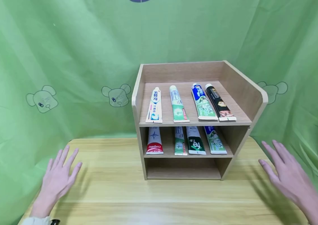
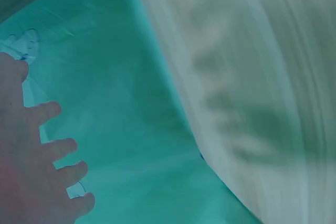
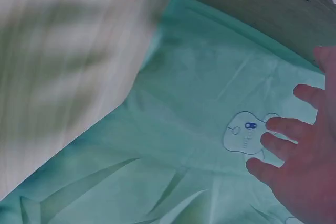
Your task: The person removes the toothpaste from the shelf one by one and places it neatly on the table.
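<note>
My left hand (image 1: 58, 178) hovers over the table's left side, fingers spread and holding nothing. On the other side my right hand (image 1: 289, 173) is likewise spread and holds nothing, to the right of a wooden shelf unit (image 1: 194, 124). On its top level lie a white toothpaste tube (image 1: 155, 106), a white-and-green tube (image 1: 178, 104), a blue-and-green Crest tube (image 1: 203, 102) and a black tube (image 1: 220, 103). The middle level bears a red-and-white Colgate tube (image 1: 154, 142), another white-and-green tube (image 1: 180, 142), a dark green-and-white tube (image 1: 195, 142) and a second blue-and-green tube (image 1: 214, 140).
The shelf's bottom compartment (image 1: 183, 172) is partly shaded. Under the unit is a light wood table (image 1: 105, 184). A green curtain (image 1: 91, 40) printed with bear heads hangs behind and at both sides. A dark band (image 1: 55, 222) shows at the left wrist.
</note>
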`<action>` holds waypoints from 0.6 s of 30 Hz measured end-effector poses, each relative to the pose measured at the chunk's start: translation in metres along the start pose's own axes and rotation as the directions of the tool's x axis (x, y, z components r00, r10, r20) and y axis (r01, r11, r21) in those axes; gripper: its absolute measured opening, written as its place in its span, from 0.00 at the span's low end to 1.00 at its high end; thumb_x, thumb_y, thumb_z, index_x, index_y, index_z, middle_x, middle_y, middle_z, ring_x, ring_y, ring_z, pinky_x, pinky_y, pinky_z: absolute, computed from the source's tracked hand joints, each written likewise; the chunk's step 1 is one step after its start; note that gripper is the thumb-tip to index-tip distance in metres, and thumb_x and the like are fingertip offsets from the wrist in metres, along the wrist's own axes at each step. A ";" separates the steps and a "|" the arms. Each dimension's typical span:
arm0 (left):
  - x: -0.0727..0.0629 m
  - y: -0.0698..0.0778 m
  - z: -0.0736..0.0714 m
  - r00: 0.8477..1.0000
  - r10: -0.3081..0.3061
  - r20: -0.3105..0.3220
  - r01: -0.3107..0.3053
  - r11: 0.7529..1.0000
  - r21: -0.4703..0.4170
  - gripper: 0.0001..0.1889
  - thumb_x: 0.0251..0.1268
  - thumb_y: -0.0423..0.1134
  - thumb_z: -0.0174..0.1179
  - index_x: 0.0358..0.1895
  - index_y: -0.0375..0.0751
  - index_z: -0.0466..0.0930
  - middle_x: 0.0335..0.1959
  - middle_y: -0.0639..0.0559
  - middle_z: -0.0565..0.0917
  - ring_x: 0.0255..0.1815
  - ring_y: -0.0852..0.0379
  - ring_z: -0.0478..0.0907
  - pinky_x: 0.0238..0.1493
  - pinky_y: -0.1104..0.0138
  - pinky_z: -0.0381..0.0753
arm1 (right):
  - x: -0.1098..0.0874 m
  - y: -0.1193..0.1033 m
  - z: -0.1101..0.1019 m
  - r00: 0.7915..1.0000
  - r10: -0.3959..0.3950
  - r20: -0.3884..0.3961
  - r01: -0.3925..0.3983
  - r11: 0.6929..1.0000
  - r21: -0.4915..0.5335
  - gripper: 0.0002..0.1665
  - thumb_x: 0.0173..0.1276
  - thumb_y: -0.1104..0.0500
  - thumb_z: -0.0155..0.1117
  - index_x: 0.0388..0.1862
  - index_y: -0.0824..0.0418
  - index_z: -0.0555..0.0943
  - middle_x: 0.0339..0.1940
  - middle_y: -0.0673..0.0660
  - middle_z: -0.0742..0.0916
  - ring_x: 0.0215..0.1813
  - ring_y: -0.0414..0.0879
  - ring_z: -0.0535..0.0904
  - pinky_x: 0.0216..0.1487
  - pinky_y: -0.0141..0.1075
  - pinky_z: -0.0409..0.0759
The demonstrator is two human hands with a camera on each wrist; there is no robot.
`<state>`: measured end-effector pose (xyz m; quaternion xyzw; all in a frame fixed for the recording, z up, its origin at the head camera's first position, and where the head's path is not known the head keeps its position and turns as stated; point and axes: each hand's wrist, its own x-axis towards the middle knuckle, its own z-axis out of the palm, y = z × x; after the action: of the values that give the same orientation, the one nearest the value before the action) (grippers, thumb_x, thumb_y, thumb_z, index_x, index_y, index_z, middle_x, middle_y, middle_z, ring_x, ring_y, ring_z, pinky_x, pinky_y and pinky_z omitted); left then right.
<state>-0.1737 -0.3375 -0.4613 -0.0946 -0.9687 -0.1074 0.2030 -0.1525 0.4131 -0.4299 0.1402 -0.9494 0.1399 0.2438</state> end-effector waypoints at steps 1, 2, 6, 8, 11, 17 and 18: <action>0.000 0.003 -0.001 1.000 -0.001 -0.005 0.001 1.000 -0.011 0.32 0.83 0.53 0.43 0.83 0.50 0.52 0.85 0.45 0.41 0.82 0.32 0.44 0.79 0.38 0.31 | 0.001 -0.003 -0.001 1.000 0.003 -0.003 -0.003 1.000 0.011 0.42 0.78 0.55 0.58 0.85 0.51 0.53 0.85 0.61 0.50 0.84 0.63 0.43 0.81 0.56 0.31; 0.001 0.005 -0.002 1.000 -0.002 -0.012 0.001 1.000 -0.027 0.32 0.83 0.53 0.44 0.83 0.50 0.53 0.85 0.44 0.43 0.81 0.31 0.45 0.79 0.38 0.32 | 0.002 -0.005 -0.003 1.000 0.005 -0.008 -0.005 1.000 0.021 0.42 0.78 0.55 0.59 0.85 0.50 0.54 0.85 0.61 0.51 0.84 0.62 0.43 0.81 0.58 0.32; 0.003 0.019 -0.006 0.998 0.002 -0.059 -0.007 0.997 -0.077 0.31 0.82 0.52 0.47 0.82 0.52 0.56 0.83 0.39 0.52 0.78 0.28 0.54 0.79 0.36 0.42 | 0.004 -0.017 -0.008 0.999 0.035 -0.004 -0.035 0.997 0.062 0.42 0.78 0.56 0.59 0.85 0.48 0.53 0.86 0.58 0.52 0.84 0.62 0.45 0.78 0.67 0.35; 0.005 0.027 -0.008 0.996 0.004 -0.084 -0.013 0.995 -0.103 0.31 0.81 0.51 0.49 0.82 0.52 0.58 0.81 0.36 0.56 0.75 0.27 0.57 0.76 0.35 0.51 | 0.005 -0.023 -0.012 0.999 0.054 -0.008 -0.053 0.995 0.087 0.42 0.79 0.56 0.58 0.85 0.46 0.53 0.86 0.57 0.52 0.83 0.64 0.46 0.76 0.71 0.36; 0.008 0.041 -0.012 0.995 -0.007 -0.103 -0.008 0.989 -0.151 0.31 0.81 0.50 0.51 0.81 0.53 0.59 0.79 0.35 0.60 0.73 0.27 0.61 0.69 0.32 0.61 | 0.008 -0.033 -0.019 0.997 0.060 -0.040 -0.054 0.990 0.129 0.42 0.78 0.58 0.59 0.85 0.46 0.53 0.85 0.56 0.55 0.82 0.66 0.50 0.75 0.72 0.39; 0.011 0.068 -0.018 0.992 -0.041 -0.120 0.006 0.960 -0.279 0.30 0.81 0.48 0.53 0.81 0.55 0.59 0.77 0.40 0.65 0.73 0.31 0.65 0.61 0.30 0.69 | 0.020 -0.050 -0.036 0.989 0.028 -0.142 -0.005 0.987 0.160 0.42 0.77 0.61 0.61 0.84 0.47 0.57 0.83 0.55 0.62 0.81 0.59 0.56 0.78 0.65 0.47; 0.011 0.072 -0.019 0.992 -0.042 -0.122 0.004 0.954 -0.299 0.30 0.81 0.48 0.53 0.81 0.56 0.59 0.77 0.41 0.67 0.73 0.33 0.66 0.62 0.31 0.69 | 0.022 -0.052 -0.038 0.988 0.029 -0.150 -0.005 0.987 0.163 0.41 0.77 0.61 0.60 0.84 0.47 0.57 0.83 0.55 0.63 0.81 0.60 0.56 0.78 0.65 0.48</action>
<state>-0.1606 -0.2713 -0.4277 -0.1056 -0.9275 -0.2603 0.2465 -0.1370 0.3733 -0.3766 0.1405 -0.9147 0.2292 0.3018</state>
